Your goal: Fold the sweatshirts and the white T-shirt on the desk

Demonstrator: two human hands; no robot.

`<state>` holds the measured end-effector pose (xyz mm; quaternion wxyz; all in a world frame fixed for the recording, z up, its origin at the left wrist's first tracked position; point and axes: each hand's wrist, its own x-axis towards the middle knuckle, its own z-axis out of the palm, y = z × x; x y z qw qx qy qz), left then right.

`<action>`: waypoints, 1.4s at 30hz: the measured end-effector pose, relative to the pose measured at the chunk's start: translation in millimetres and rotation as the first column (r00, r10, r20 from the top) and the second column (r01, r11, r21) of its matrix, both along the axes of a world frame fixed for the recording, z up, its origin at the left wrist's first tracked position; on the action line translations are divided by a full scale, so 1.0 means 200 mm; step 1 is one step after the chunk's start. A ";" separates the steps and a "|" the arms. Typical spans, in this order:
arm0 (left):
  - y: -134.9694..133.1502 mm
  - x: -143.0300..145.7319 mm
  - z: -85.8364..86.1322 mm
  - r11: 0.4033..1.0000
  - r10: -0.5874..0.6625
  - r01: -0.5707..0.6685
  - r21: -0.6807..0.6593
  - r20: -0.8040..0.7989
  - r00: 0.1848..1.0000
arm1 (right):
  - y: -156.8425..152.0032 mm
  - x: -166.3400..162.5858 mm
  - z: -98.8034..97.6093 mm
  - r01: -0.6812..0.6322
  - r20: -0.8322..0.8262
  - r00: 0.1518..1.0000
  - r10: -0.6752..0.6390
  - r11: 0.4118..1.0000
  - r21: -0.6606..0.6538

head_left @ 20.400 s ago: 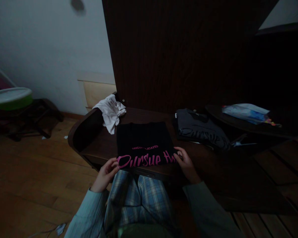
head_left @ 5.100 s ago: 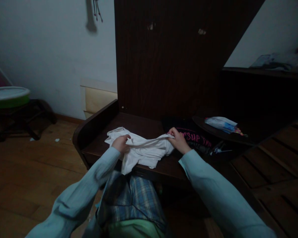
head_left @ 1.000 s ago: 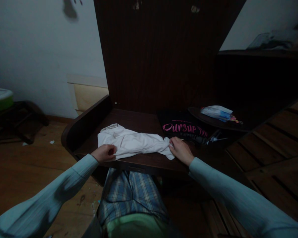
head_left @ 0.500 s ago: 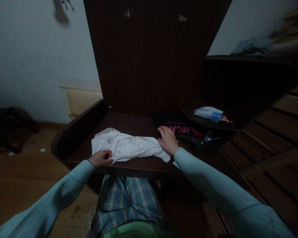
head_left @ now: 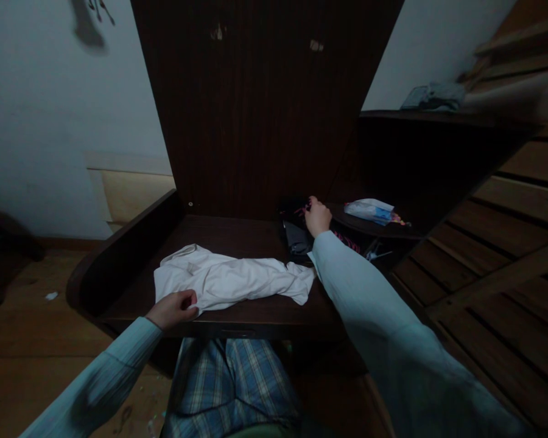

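Observation:
A crumpled white shirt [head_left: 231, 278] lies stretched across the dark wooden ledge [head_left: 256, 316] in front of me. My left hand [head_left: 172, 308] pinches the shirt's near left edge at the ledge's front. My right hand [head_left: 316, 216] reaches far back to the stack of dark folded shirts [head_left: 296, 234] with pink lettering and grips its far top edge, lifting it. My right sleeve covers most of that stack.
A tall dark wooden panel [head_left: 256, 103] rises behind the ledge. A clear plastic bag [head_left: 369, 210] lies on a low round shelf to the right. Wooden slats [head_left: 497, 255] run along the right. My checked trousers [head_left: 231, 383] show below; wooden floor lies left.
My right hand let go of the white shirt's right end and reached back to the dark shirt stack, lifting its edge. My left hand stayed on the white shirt. The view shifted right.

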<state>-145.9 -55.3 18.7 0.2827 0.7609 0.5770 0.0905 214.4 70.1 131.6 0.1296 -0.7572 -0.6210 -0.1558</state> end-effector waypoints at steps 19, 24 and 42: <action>-0.02 0.01 0.01 0.999 0.042 -0.040 0.028 -0.055 0.998 | 0.16 -0.26 -0.16 -0.181 0.006 0.978 0.208 0.865 -0.468; -0.02 0.01 0.00 0.999 0.045 -0.043 0.029 -0.061 0.997 | 0.21 -0.25 -0.34 -0.097 0.038 0.991 0.128 0.886 -0.454; -0.03 0.02 -0.02 0.997 0.060 -0.058 0.045 -0.057 0.997 | 0.28 -0.10 -0.32 -0.229 -0.073 0.973 0.217 0.905 -0.358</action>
